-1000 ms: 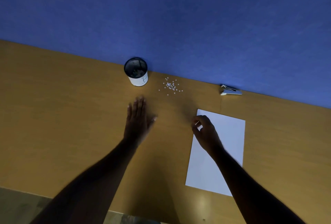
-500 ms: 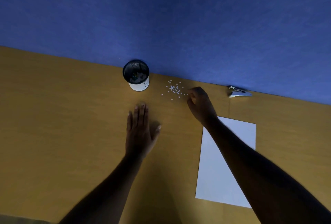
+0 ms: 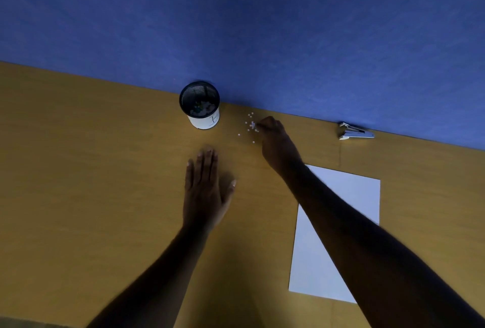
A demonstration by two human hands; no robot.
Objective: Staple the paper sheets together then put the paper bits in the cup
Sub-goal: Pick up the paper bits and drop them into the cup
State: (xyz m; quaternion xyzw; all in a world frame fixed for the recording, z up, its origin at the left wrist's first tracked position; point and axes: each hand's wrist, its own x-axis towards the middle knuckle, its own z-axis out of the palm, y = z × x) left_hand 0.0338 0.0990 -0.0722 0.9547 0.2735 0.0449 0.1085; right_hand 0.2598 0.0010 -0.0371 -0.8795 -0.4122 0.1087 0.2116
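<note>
White paper sheets [image 3: 343, 222] lie flat on the wooden desk [image 3: 91, 170] at the right, partly under my right forearm. Small white paper bits [image 3: 249, 124] are scattered near the blue wall, right of the cup [image 3: 200, 107], a black mesh cup with a white base and small items inside. My right hand [image 3: 275, 144] reaches over the bits, its curled fingertips pinching at them on their right side. My left hand [image 3: 206, 188] rests flat on the desk, fingers straight, below the cup.
A silver stapler [image 3: 354, 132] lies against the blue wall [image 3: 262, 26] at the back right of the desk. The desk's near edge shows at the bottom left.
My right hand left the corner of the paper sheets, moved up and left to the paper bits, and its fingertips closed on them. My left hand stayed flat on the desk.
</note>
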